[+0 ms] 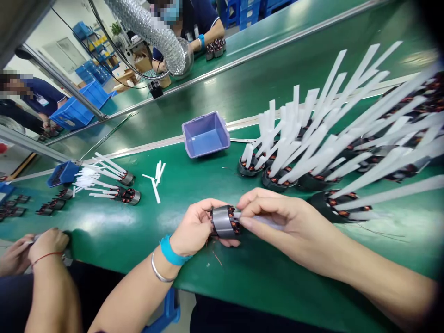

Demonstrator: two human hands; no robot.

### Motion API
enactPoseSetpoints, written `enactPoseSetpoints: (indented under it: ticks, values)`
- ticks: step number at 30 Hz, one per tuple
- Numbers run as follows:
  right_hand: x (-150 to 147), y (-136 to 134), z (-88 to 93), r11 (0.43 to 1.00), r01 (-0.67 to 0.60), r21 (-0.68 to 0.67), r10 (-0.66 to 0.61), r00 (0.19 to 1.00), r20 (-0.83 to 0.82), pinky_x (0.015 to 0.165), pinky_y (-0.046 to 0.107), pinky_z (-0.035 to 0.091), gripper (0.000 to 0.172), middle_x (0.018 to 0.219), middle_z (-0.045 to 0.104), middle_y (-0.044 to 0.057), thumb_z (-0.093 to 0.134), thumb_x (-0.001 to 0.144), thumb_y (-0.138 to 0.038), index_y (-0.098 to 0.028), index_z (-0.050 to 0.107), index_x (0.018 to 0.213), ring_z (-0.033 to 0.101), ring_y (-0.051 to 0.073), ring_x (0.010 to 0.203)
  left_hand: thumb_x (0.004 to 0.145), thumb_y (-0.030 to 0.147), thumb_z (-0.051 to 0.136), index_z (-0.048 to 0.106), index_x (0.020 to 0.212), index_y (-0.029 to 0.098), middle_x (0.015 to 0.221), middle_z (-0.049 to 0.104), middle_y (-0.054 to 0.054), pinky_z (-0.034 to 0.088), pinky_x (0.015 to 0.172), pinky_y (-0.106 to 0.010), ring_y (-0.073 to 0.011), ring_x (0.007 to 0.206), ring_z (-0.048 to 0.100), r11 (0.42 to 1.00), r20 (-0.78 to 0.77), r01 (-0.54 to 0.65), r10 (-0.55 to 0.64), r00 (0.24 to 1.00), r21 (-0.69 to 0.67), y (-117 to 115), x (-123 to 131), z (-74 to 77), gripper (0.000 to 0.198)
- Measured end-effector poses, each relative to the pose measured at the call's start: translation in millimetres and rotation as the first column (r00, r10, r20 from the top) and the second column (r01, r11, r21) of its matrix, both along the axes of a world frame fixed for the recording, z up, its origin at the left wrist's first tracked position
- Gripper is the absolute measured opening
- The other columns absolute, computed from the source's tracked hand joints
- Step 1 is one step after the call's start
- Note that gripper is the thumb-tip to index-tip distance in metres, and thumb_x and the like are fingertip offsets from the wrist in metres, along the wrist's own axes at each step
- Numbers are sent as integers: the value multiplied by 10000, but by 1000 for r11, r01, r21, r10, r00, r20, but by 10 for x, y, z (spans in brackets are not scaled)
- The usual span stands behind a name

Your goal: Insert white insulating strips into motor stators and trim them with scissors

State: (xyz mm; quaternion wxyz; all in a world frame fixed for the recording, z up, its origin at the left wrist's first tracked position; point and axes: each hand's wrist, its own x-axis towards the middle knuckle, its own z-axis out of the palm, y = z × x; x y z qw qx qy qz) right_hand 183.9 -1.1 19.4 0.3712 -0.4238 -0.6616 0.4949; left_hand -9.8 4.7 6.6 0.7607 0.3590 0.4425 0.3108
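My left hand (196, 222) is closed round a motor stator (223, 222), a grey metal ring with copper windings, lying on its side above the green bench. At the stator's right end, my right hand (268, 215) pinches a white plastic strip (265, 223). The strip's tip meets the windings there; how far it reaches inside is hidden. To the right of my hands, several more stators (277, 180) stand on the bench with long white strips (312, 125) poking up out of them.
A purple bin (206, 136) sits at mid-bench. Loose white strips (157, 180) and stators with strips (126, 195) lie to the left, near a small blue bin (63, 173). A co-worker's hands (45, 247) are at the left edge. A silver duct (152, 32) hangs above.
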Motion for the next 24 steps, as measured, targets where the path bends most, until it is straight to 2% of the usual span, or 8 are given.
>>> enactPoseSetpoints:
  ticks: [4,7,10,13,16,20,22,24]
  values:
    - [37,22,-25,998,-12,-55,11,1000,-28,660,267,502,258,800,619,47,575,844,-442,-211,685,807,603,168,738,655,210,646,629,1054,111,797,719,-84,559,557,-281,-223,640,712,999,82,5,-2,997,-35,6,-26,20,412]
    - [55,37,-58,995,8,-100,-9,1000,-8,668,274,509,310,796,638,54,623,797,-502,-200,649,732,611,178,733,577,129,625,647,1094,114,801,714,-77,546,576,-258,-219,685,712,999,94,33,-29,995,-32,-1,-28,28,518]
    - [64,57,-99,995,9,-96,-5,999,44,615,264,493,321,785,635,53,632,775,-509,-204,646,675,599,175,705,558,77,653,623,1157,113,838,707,-75,547,608,-254,-196,714,703,999,33,40,-40,999,-15,-26,2,22,601]
    - [50,72,-134,964,59,-259,-45,997,60,572,265,499,308,717,648,48,704,684,-506,-203,653,701,623,191,665,589,90,700,608,1187,88,875,697,-86,550,624,-255,-154,681,681,1000,-28,15,-15,1000,1,-48,43,-15,605]
    - [15,69,-178,917,118,-381,-113,993,34,577,256,514,318,684,655,38,801,572,-442,-199,645,706,643,202,663,628,107,705,621,1178,84,801,681,-58,538,586,-232,-101,585,631,999,-77,-14,18,997,41,-55,63,-67,556]
    - [-23,61,-250,922,106,-372,-139,988,-62,654,224,529,256,817,656,32,836,572,-327,-206,653,703,631,168,722,701,125,631,656,1091,87,696,642,-24,503,540,-206,-85,536,590,986,-152,1,25,988,165,-70,53,-90,392]
    - [-27,66,-272,929,113,-354,-138,989,-47,689,242,542,248,914,651,58,830,585,-362,-198,676,690,631,182,765,714,131,600,671,996,86,684,629,-22,483,537,-197,-81,542,573,971,-195,22,25,980,238,-85,44,-81,295]
    - [-18,76,-279,936,81,-343,-86,996,0,712,267,548,247,952,653,82,808,614,-402,-196,695,688,632,204,795,705,149,602,664,889,93,654,600,-8,449,513,-183,-71,530,537,953,-228,36,35,973,302,-99,36,-72,202]
